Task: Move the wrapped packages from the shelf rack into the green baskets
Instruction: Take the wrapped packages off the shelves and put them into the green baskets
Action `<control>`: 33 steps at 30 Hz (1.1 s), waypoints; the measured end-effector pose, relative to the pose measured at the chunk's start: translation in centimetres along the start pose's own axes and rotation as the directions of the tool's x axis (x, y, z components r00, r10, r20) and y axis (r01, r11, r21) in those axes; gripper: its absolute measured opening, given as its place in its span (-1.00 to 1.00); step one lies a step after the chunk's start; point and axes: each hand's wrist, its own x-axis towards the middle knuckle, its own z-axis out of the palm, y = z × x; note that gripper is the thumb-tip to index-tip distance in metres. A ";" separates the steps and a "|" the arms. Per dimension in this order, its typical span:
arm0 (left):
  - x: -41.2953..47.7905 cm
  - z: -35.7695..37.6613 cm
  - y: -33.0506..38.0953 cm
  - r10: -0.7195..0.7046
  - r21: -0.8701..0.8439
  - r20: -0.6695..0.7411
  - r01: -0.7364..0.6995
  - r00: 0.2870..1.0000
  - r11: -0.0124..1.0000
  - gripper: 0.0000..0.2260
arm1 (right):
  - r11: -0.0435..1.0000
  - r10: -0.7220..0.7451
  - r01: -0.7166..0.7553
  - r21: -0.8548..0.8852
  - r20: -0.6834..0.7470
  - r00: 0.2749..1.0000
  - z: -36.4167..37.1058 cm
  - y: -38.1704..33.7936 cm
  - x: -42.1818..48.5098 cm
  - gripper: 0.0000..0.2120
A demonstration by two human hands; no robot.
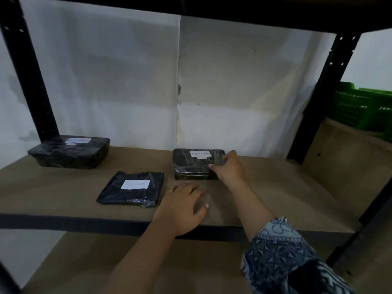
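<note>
Three black wrapped packages lie on the brown shelf board [275, 187]. A block marked RETURN [194, 166] sits mid-shelf; my right hand [228, 166] grips its right front corner, thumb on top. A flat package with a white label [132, 187] lies to its front left. A larger box-shaped package [70, 153] stands at the back left. My left hand [182, 205] hovers palm down, fingers spread, over the shelf's front edge, holding nothing. Green baskets [364, 109] show at the far right, behind the rack post.
Black metal posts [324, 92] frame the shelf at left and right, and a dark shelf runs overhead. A white sheet hangs behind the rack. A lower brown shelf board [84, 262] lies below. A brown surface [343, 149] carries the baskets.
</note>
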 end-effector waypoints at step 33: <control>-1.1 -5.4 3.2 0.011 -0.133 0.056 -0.004 0.998 0.991 -0.57 | 0.849 0.219 -0.263 0.458 0.148 0.964 -9.5 -3.2 -5.7 -0.38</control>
